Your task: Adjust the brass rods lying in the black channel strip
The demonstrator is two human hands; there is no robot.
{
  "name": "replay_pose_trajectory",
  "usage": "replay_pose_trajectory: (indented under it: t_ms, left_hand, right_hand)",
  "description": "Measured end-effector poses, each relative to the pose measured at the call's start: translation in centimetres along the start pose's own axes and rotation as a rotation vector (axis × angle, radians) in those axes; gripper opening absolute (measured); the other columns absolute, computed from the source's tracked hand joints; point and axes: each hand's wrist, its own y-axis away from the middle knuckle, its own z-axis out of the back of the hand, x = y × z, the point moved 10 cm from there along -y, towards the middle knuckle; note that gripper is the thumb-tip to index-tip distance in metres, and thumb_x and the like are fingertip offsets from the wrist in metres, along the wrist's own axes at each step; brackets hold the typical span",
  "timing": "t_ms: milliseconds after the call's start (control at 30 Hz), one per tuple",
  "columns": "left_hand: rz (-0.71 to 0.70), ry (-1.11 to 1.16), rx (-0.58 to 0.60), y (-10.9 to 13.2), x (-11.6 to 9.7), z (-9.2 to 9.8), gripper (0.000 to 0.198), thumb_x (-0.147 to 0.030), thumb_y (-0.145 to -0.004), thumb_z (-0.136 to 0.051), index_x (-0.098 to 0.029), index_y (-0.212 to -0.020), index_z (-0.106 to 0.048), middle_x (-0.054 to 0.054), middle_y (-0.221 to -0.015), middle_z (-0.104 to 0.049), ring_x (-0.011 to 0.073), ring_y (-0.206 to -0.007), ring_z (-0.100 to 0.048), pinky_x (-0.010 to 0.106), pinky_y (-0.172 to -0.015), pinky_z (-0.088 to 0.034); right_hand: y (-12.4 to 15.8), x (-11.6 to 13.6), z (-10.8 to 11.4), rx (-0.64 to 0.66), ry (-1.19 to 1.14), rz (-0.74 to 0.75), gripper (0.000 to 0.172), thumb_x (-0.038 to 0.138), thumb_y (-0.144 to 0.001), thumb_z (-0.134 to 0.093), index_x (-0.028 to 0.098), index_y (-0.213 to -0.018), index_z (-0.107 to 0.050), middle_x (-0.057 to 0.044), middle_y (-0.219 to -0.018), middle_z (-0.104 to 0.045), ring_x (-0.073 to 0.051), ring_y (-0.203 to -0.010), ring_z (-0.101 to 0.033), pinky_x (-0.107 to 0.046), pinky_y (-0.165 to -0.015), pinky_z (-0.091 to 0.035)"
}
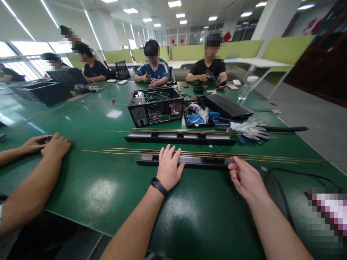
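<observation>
My left hand (170, 168) lies with fingers spread across several thin brass-coloured rods (271, 158) and the near black channel-shaped rail (199, 161) beneath them. My right hand (246, 177) is at the right end of this rail, its fingers curled and its thumb and forefinger pinched at a thin rod; the exact grip is partly hidden. Beyond lies a second black rail (217, 139) parallel to the first, with dark blocks inside and more thin rods along its far side. Both rails rest flat on the green table (103, 191).
Behind the rails stand an open computer case (155, 117) and a black tray with gloves (199, 113). Another pair of work gloves (251, 131) lies to the right, near a black cable (303, 173). A co-worker's hands (55, 144) are at left; other people sit across the table.
</observation>
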Motion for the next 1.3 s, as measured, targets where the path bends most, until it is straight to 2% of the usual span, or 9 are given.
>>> replay_pose_trajectory:
  t_ms: [233,400,567,867,1033,1200,1300]
  left_hand:
    - [-0.002,-0.012,0.000,-0.1,-0.1,0.1,0.047,-0.035,-0.098,-0.061,-0.016,-0.141,-0.058,0.017,-0.148,-0.059,0.0356,-0.150,-0.042,0.061,-0.126,-0.028]
    - [-0.005,-0.008,0.001,0.0,-0.1,0.1,0.047,-0.035,-0.098,-0.059,-0.017,-0.141,-0.058,0.017,-0.148,-0.059,0.0356,-0.150,-0.041,0.061,-0.126,-0.028]
    - [-0.011,-0.016,-0.007,0.0,0.0,0.1,0.047,-0.035,-0.098,-0.060,-0.017,-0.141,-0.059,0.017,-0.148,-0.059,0.0361,-0.149,-0.043,0.061,-0.126,-0.027]
    - [-0.023,-0.030,-0.021,0.0,-0.3,0.4,0.045,-0.035,-0.098,-0.059,-0.015,-0.139,-0.060,0.018,-0.146,-0.060,0.0365,-0.148,-0.044,0.061,-0.126,-0.029]
    - [-0.027,-0.037,-0.018,0.0,-0.2,0.2,0.046,-0.035,-0.098,-0.059,-0.017,-0.140,-0.060,0.017,-0.146,-0.061,0.0366,-0.147,-0.046,0.061,-0.125,-0.030]
    - [-0.029,-0.029,-0.029,0.0,-0.2,0.2,0.046,-0.036,-0.099,-0.058,-0.018,-0.141,-0.059,0.017,-0.147,-0.060,0.0368,-0.148,-0.045,0.062,-0.125,-0.030]
    - [-0.026,-0.028,-0.023,0.1,-0.2,0.2,0.046,-0.035,-0.099,-0.058,-0.017,-0.141,-0.060,0.017,-0.147,-0.060,0.0367,-0.148,-0.045,0.062,-0.125,-0.029]
  right_hand:
    - [-0.2,-0.5,-0.8,0.063,0.031,-0.016,0.035,0.040,-0.077,-0.086,0.016,-0.088,-0.062,0.000,-0.067,-0.061,-0.005,-0.039,-0.040,-0.015,-0.025,-0.022]
    - [0.0,-0.1,-0.5,0.027,-0.002,0.016,0.035,0.040,-0.078,-0.085,0.017,-0.088,-0.061,0.000,-0.067,-0.061,-0.006,-0.039,-0.041,-0.015,-0.025,-0.023]
    - [0.2,-0.2,-1.1,0.077,0.002,0.002,0.038,0.044,-0.077,-0.086,0.018,-0.087,-0.060,0.000,-0.066,-0.061,-0.006,-0.038,-0.042,-0.014,-0.025,-0.020]
    - [-0.1,-0.4,-0.9,0.079,-0.016,0.010,0.039,0.044,-0.075,-0.087,0.017,-0.088,-0.061,-0.001,-0.066,-0.063,-0.006,-0.038,-0.043,-0.015,-0.025,-0.021]
    - [-0.2,0.0,-0.2,0.035,-0.029,0.034,0.038,0.044,-0.078,-0.084,0.018,-0.089,-0.060,0.001,-0.064,-0.061,-0.006,-0.038,-0.043,-0.014,-0.026,-0.023]
    - [-0.3,-0.7,-0.7,0.082,-0.023,0.006,0.041,0.046,-0.075,-0.087,0.018,-0.090,-0.061,0.000,-0.065,-0.062,-0.007,-0.038,-0.043,-0.015,-0.025,-0.021]
    - [-0.4,-0.6,-0.5,0.057,-0.030,0.018,0.041,0.048,-0.076,-0.086,0.019,-0.090,-0.060,0.001,-0.065,-0.062,-0.006,-0.038,-0.044,-0.014,-0.026,-0.022]
